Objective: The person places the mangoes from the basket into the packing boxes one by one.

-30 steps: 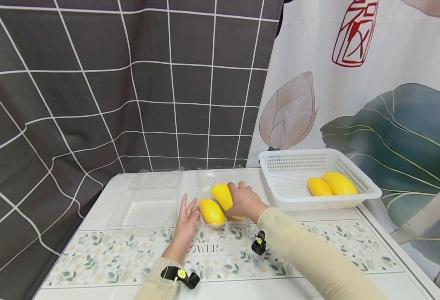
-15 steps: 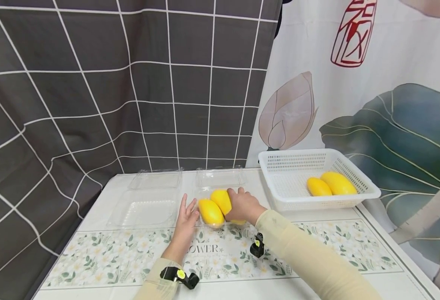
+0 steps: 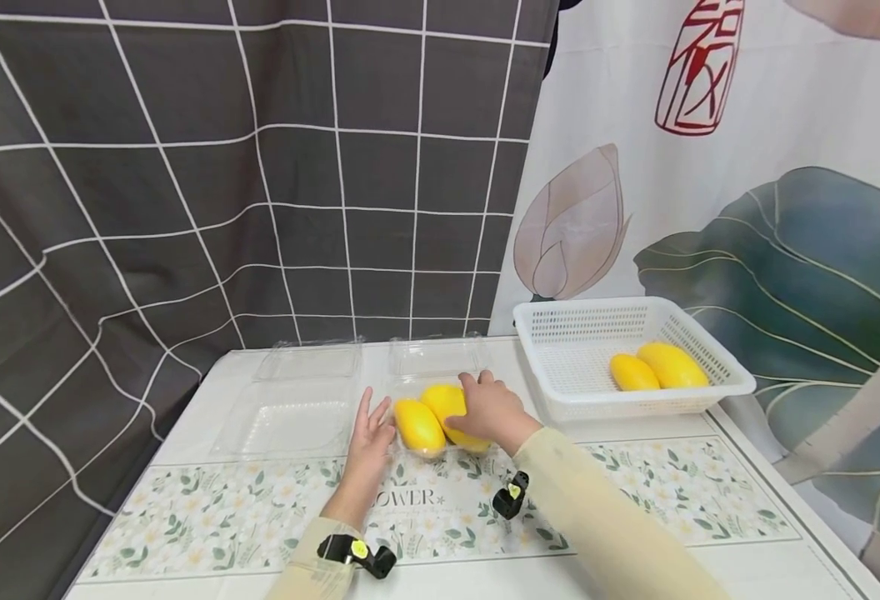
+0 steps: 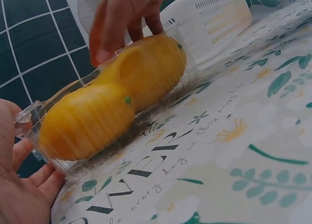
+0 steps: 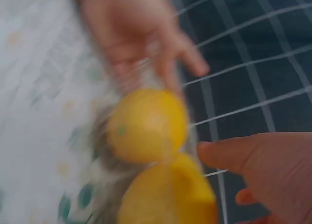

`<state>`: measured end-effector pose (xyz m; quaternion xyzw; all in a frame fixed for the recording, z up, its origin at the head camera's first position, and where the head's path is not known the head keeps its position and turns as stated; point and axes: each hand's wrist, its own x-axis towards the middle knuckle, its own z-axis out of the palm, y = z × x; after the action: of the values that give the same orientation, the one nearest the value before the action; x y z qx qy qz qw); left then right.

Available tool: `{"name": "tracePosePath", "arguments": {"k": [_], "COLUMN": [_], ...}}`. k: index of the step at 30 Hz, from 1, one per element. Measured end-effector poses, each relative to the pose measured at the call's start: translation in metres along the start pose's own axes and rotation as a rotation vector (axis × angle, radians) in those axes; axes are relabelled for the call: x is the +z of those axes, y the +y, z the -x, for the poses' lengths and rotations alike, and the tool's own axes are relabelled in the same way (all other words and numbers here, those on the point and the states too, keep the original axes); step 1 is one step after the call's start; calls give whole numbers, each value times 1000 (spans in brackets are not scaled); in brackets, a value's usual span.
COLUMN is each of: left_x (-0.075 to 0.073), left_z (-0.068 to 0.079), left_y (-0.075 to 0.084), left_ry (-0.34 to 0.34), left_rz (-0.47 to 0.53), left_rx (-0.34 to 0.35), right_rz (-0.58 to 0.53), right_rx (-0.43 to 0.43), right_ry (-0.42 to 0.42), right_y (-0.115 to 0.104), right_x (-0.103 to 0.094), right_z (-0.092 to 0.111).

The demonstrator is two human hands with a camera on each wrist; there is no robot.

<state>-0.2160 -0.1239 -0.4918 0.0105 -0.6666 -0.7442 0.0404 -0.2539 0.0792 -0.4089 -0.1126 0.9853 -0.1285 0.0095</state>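
Note:
A clear plastic clamshell box (image 3: 427,454) stands with its lid (image 3: 440,357) folded back. Inside lies a yellow mango (image 3: 419,427) at the left, and more mango (image 3: 443,402) shows to its right. Whether that second yellow mass is one fruit or two I cannot tell. My right hand (image 3: 491,408) is over the right-hand fruit, its fingers at the box's far edge; one extended digit (image 5: 226,155) stands apart from the fruit in the right wrist view. With extended fingers, my left hand (image 3: 369,437) touches the box's left side.
A second clear clamshell box (image 3: 290,425), lid back, stands left of my left hand. At the right, a white perforated basket (image 3: 560,400) holds two more mangoes (image 3: 672,365). Gridded dark cloth (image 3: 380,233) hangs behind the table.
The right-hand fruit has come down into the box beside the left mango. My right hand's fingers have spread and loosened from it. My left hand stays at the box's side.

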Motion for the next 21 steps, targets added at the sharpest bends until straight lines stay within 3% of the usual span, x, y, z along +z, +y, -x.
{"name": "tracePosePath", "arguments": {"k": [4, 7, 14, 18, 21], "left_x": [-1, -2, -4, -4, -4], "left_z": [-1, -2, -10, -21, -29], "left_y": [-1, -4, -6, -3, -1], "left_ry": [17, 22, -5, -26, -47], "left_rz": [-7, 2, 28, 88, 91], "left_rx": [11, 35, -5, -33, -115], "right_rz": [-189, -387, -979, -1290, -1531], "right_rx": [18, 62, 270, 283, 246], "right_ry": [196, 251, 52, 19, 26], "right_y": [14, 33, 67, 74, 76], "right_x": [-2, 4, 27, 40, 49], "right_z": [0, -3, -16, -28, -35]}}
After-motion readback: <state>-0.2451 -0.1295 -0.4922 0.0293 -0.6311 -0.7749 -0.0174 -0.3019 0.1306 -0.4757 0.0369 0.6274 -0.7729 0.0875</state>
